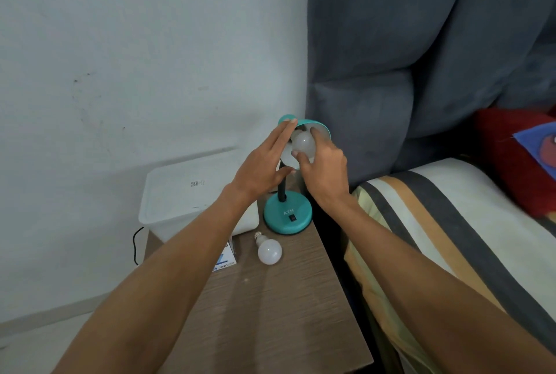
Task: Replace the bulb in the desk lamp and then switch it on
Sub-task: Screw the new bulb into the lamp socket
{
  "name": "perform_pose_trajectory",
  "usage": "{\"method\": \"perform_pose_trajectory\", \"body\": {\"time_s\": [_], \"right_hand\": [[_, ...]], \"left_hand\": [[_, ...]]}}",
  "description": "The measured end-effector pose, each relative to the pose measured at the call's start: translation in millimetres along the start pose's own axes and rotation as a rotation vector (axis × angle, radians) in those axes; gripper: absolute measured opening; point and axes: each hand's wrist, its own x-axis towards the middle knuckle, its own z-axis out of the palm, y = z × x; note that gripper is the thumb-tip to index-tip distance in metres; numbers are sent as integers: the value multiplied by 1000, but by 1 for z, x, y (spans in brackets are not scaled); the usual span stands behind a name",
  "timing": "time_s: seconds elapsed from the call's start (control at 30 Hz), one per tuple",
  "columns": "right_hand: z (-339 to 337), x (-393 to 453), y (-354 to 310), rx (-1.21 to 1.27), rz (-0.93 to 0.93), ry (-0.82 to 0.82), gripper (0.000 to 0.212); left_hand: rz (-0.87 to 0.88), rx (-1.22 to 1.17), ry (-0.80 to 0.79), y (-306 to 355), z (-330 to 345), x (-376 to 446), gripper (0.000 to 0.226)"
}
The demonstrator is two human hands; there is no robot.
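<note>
A teal desk lamp stands at the far end of a wooden bedside table (279, 313); its round base (287, 215) carries a black rocker switch (292, 218). The teal shade (322, 128) is tilted toward me. A white bulb (304, 142) sits in the shade's mouth, and my right hand (323, 169) grips it with thumb and fingers. My left hand (264, 163) lies against the shade's left side with its fingers stretched out, steadying it. A second white bulb (268, 250) lies loose on the table in front of the base, unlit.
A translucent white plastic box (186, 193) sits left of the lamp, with a small bulb carton (225, 259) at its front corner. A black cord (135, 247) hangs at the table's left. A striped mattress (451, 238) and a grey headboard (391, 73) border the right side.
</note>
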Motion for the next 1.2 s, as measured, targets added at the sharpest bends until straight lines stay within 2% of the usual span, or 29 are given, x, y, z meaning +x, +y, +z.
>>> {"method": "perform_pose_trajectory", "body": {"time_s": [0.1,0.17,0.37,0.47,0.53,0.63,0.67,0.8,0.9,0.93,1.0,1.1,1.13,1.2], "right_hand": [[-2,3,-8,86,244,1,53],[1,0,-10,118,314,0,51],[4,-8,-10,120,102,58,42],[4,-8,-3,22,1,-7,54],[3,-6,0,16,41,-9,55],[1,-2,-3,89,238,-1,54],[1,-2,-4,81,224,10,54],[7,-6,-5,-16,-81,77,46],[11,-7,2,-164,-164,-10,61],[11,-7,4,-176,-160,-34,66],[7,-7,4,-86,-64,-25,60],[2,-3,-6,126,254,-3,48],[3,-2,-7,150,267,19,46],[4,-3,-10,119,145,80,42]], "left_hand": [[-3,6,4,-1,2,1,97],[-2,8,5,-1,2,0,95],[2,4,-10,0,1,-1,95],[-13,-8,-14,1,-1,-1,95],[-9,-8,-13,1,-1,-1,94],[-8,-7,-4,0,0,-1,92],[-9,-8,-2,1,0,-1,92],[-11,-2,-19,1,2,-2,97],[-22,-15,-13,-1,2,-3,98],[-23,-18,-13,-2,2,-3,98],[-23,-24,-15,-2,1,-2,95],[-27,-17,-9,-2,2,-1,93],[-27,-16,-9,-2,3,-1,94],[-25,-11,-17,-2,3,-1,96]]}}
